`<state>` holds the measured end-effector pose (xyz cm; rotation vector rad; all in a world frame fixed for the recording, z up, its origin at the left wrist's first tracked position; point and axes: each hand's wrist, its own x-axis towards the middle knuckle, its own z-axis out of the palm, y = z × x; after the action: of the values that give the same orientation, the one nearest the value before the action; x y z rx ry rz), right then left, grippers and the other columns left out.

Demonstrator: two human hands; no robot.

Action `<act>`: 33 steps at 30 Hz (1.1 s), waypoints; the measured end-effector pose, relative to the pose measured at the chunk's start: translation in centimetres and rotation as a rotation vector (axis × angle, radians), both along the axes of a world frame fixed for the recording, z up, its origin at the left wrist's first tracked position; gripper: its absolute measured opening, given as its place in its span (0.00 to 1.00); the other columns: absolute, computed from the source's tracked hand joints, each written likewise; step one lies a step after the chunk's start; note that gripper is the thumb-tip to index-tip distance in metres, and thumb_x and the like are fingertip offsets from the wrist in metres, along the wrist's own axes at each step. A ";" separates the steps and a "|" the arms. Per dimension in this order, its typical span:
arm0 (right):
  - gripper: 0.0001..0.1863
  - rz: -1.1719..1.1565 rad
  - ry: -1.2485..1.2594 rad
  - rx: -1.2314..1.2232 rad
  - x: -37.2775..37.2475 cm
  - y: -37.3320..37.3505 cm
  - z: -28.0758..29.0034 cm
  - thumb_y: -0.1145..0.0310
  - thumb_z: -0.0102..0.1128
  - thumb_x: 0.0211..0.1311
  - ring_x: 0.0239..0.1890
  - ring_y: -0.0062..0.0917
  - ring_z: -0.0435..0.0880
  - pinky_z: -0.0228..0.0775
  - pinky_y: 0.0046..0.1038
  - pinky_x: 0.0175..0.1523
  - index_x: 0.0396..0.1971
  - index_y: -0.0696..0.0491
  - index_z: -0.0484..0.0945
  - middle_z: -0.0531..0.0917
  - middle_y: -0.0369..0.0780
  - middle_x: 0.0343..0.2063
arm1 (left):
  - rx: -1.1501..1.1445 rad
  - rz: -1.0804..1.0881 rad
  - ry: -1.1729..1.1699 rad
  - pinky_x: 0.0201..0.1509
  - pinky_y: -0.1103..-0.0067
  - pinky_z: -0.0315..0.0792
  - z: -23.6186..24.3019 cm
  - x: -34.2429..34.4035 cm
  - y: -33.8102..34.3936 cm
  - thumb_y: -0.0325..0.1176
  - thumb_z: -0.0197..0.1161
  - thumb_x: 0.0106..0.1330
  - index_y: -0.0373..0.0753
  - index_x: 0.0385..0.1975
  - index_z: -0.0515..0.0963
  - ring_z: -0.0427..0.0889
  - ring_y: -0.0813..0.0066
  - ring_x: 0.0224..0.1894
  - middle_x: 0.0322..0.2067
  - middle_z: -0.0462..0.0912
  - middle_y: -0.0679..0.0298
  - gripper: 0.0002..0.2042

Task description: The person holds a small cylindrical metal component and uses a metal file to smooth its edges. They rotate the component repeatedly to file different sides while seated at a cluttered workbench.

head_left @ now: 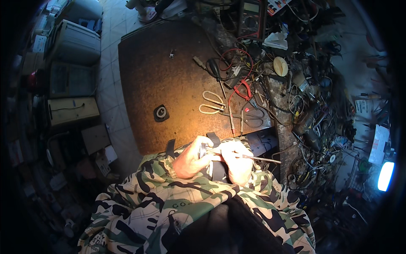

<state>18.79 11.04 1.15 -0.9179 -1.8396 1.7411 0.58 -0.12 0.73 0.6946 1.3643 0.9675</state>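
Observation:
My left hand grips a small dark device with black straps, held close to my chest at the near edge of the brown workbench. My right hand holds a thin metal tool whose shaft points right, its other end meeting the device between my two hands. Both sleeves are camouflage patterned. What the tool's tip touches is hidden by my fingers.
A small round black part lies on the bench left of centre. Scissors, a screwdriver, red and black probe leads and a multimeter lie farther back. Tangled wires and parts crowd the right. Boxes stand on the left floor.

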 end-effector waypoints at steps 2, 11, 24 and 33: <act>0.09 -0.092 0.020 -0.134 -0.1 -0.5 0.7 0.77 0.62 0.74 0.41 0.34 0.90 0.81 0.34 0.45 0.47 0.57 0.88 0.89 0.45 0.43 | 0.026 0.002 -0.068 0.39 0.75 0.74 -0.7 0.1 0.0 0.27 0.65 0.78 0.36 0.61 0.67 0.77 0.78 0.35 0.37 0.79 0.61 0.18; 0.07 0.091 -0.085 0.433 0.3 0.3 -1.2 0.74 0.64 0.72 0.40 0.37 0.89 0.81 0.37 0.46 0.44 0.57 0.88 0.89 0.45 0.41 | -0.014 -0.044 0.031 0.38 0.73 0.74 0.6 0.0 0.8 0.29 0.66 0.77 0.37 0.61 0.67 0.77 0.76 0.33 0.33 0.79 0.60 0.19; 0.06 -0.447 -0.185 -0.215 -0.9 -0.4 1.9 0.75 0.63 0.74 0.35 0.26 0.90 0.81 0.28 0.42 0.44 0.60 0.85 0.92 0.44 0.35 | 0.101 0.076 -0.186 0.36 0.77 0.73 -0.3 -0.2 0.5 0.27 0.64 0.77 0.39 0.63 0.67 0.76 0.79 0.33 0.37 0.76 0.66 0.19; 0.04 -0.333 0.236 -0.412 -0.7 0.1 0.8 0.80 0.63 0.76 0.34 0.26 0.89 0.81 0.27 0.43 0.44 0.64 0.84 0.91 0.46 0.36 | -0.035 0.270 -1.245 0.27 0.81 0.71 -1.4 -1.4 0.1 0.52 0.41 0.91 0.31 0.57 0.76 0.75 0.75 0.26 0.39 0.82 0.52 0.27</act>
<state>18.04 11.14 1.96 -1.0463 -1.1262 1.9426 -0.77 0.01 -0.69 -0.1861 0.3501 1.2507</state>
